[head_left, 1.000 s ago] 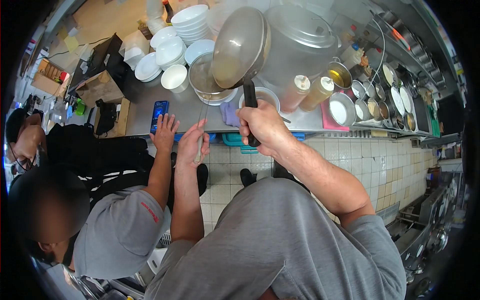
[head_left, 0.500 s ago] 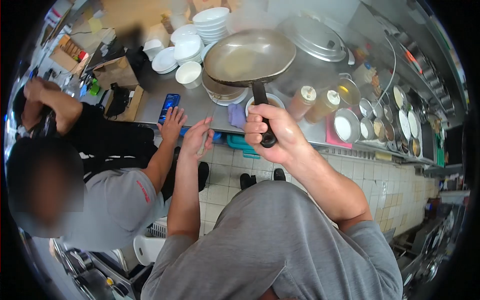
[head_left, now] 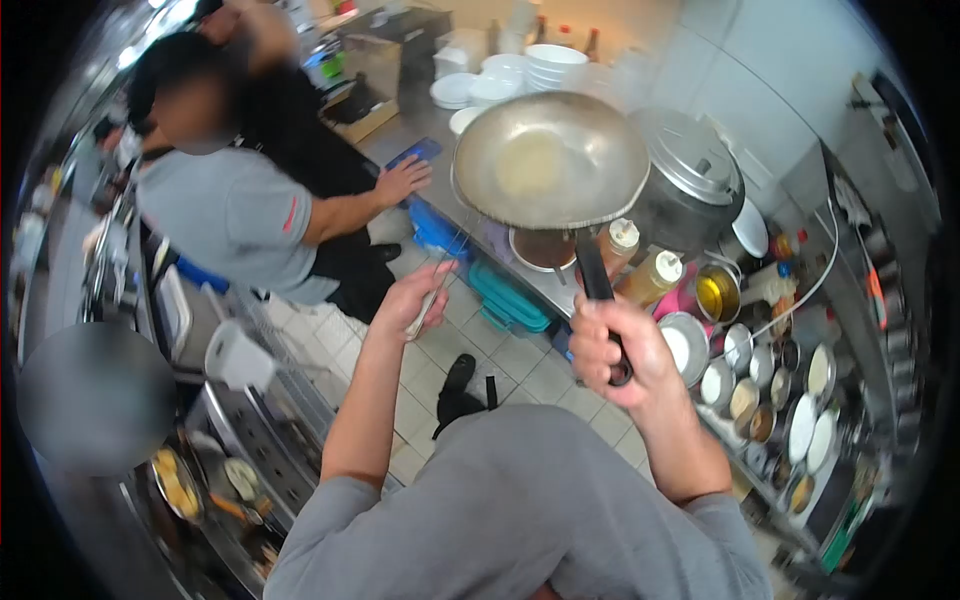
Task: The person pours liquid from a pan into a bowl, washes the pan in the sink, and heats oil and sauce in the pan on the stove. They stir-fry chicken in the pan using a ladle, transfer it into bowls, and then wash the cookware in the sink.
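Note:
My right hand (head_left: 632,350) is wrapped round the black handle of a frying pan (head_left: 605,165). The pan is held above the counter's edge, and a pale, wet-looking patch shows on its inner surface. Lower and to the left, my left hand (head_left: 408,303) closes on a slim metal fork (head_left: 427,308), its thin prongs pointing away from me and blurred. Beneath the pan, a bowl of brown sauce (head_left: 543,250) is partly hidden. Two squeeze bottles, one orange-brown (head_left: 618,240) and one yellowish (head_left: 652,277), stand just beyond my right hand.
A co-worker (head_left: 235,205) in grey stands at the left, one hand by a phone (head_left: 415,152) on the counter. White bowls (head_left: 555,68) are stacked behind the pan, beside a large lidded pot (head_left: 690,165). Ingredient containers (head_left: 745,395) line the right. Pans occupy the stove (head_left: 270,440) at lower left.
My view has turned to the left, bringing the stove into sight. The pan has swung along with me, away from the bowls. Both hands keep their holds.

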A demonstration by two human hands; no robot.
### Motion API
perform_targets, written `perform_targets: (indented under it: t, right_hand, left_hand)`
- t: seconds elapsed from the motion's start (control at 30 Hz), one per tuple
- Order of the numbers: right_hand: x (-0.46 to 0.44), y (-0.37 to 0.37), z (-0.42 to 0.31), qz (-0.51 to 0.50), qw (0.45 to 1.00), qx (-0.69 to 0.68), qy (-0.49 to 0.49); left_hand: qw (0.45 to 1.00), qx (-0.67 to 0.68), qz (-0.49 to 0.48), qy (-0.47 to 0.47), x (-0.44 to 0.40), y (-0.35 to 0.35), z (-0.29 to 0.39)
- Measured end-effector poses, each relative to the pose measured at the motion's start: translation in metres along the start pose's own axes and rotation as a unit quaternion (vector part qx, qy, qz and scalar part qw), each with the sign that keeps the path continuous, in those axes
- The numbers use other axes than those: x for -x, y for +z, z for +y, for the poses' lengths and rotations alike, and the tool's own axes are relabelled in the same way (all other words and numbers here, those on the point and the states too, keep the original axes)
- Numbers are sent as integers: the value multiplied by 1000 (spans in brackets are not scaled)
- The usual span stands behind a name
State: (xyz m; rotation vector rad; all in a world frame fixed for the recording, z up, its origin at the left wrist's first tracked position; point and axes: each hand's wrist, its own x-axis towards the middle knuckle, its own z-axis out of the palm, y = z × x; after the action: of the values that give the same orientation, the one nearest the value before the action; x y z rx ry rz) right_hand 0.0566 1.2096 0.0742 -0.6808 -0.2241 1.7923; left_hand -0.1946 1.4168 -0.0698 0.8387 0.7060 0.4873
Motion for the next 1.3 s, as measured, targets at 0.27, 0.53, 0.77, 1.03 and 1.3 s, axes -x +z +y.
perform_targets:
  t: [0.27, 0.53, 0.77, 1.03, 1.3]
  right_hand:
    - [114, -108, 35, -44, 972, 66, 222]
    - [181, -132, 127, -105, 825, 321, 453]
    - [307, -110, 264, -302, 687, 354, 558]
    - [542, -71, 471, -420, 451, 313, 722]
    - [813, -70, 690, -429, 179, 323, 824]
  left_hand:
    - [974, 56, 216, 30, 242, 62, -212]
    - [892, 146, 408, 124, 482, 196, -430]
    - [704, 267, 604, 261, 636, 435, -604]
    - [386, 390, 763, 342, 748, 683, -752]
    - [118, 436, 788, 420, 888, 807, -886]
